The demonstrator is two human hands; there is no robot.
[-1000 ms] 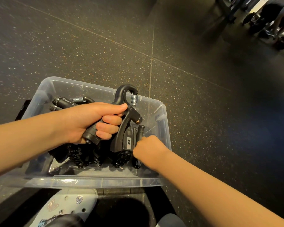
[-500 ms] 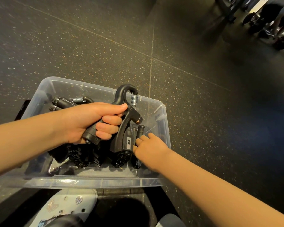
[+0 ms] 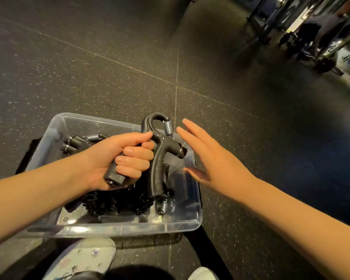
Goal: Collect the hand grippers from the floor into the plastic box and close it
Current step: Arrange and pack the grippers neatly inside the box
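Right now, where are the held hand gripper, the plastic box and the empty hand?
hand gripper [image 3: 159,158], head view, free handle
plastic box [image 3: 117,229], head view, near rim
right hand [image 3: 216,164], head view, palm

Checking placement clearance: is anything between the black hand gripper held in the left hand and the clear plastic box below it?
Nothing visible. The left hand holds the black hand gripper directly over the open, lidless clear plastic box; the right hand is open beside it.

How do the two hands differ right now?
The left hand is closed in a fist around one handle of a black hand gripper, over the plastic box; the right hand is open, fingers spread, holding nothing, at the box's right edge. Both are bare.
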